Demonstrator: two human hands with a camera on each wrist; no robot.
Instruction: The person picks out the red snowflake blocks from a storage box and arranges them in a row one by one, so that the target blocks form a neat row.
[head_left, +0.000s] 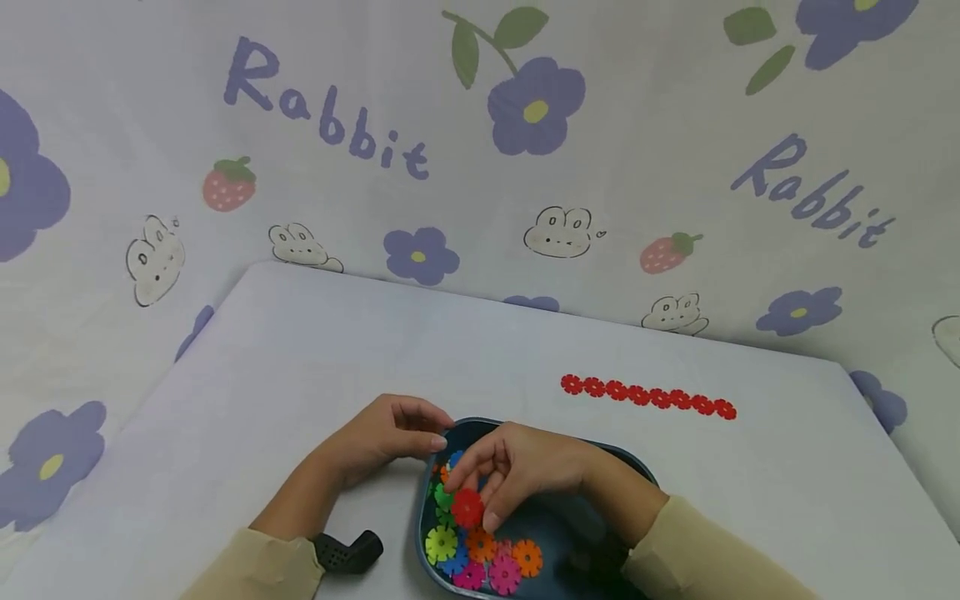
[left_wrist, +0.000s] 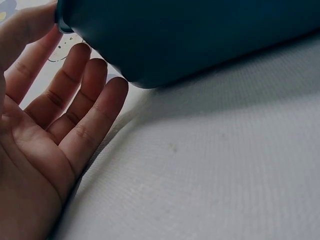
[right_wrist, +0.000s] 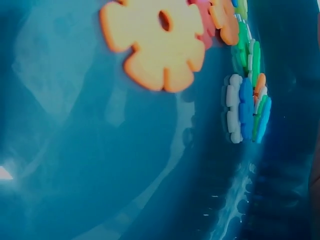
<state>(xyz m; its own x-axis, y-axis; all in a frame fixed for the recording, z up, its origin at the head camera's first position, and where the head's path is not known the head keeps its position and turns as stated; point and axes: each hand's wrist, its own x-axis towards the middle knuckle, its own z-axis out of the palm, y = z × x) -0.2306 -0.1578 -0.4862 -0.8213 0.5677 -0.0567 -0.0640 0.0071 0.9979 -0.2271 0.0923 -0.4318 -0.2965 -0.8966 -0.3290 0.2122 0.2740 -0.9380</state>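
Note:
My right hand (head_left: pixel 525 467) is over the left part of a dark blue-green tray (head_left: pixel 577 500). It pinches a red plastic snowflake disc (head_left: pixel 467 508) between thumb and fingers. Below it lie loose discs, among them a yellow-green disc (head_left: pixel 441 543), a pink disc (head_left: pixel 505 575) and an orange disc (head_left: pixel 528 558). At the tray's far left corner, my left hand (head_left: pixel 390 437) grips the rim with thumb and forefinger. Its other fingers lie along the outside wall in the left wrist view. The right wrist view shows discs standing on edge, including a blue disc (right_wrist: pixel 246 107), but not the right fingers.
A row of several red discs (head_left: pixel 648 395) lies on the white table (head_left: pixel 300 358) beyond the tray, to the right. A black angled object (head_left: pixel 348 552) is at the left sleeve's cuff. A printed cloth (head_left: pixel 465 192) hangs behind the table.

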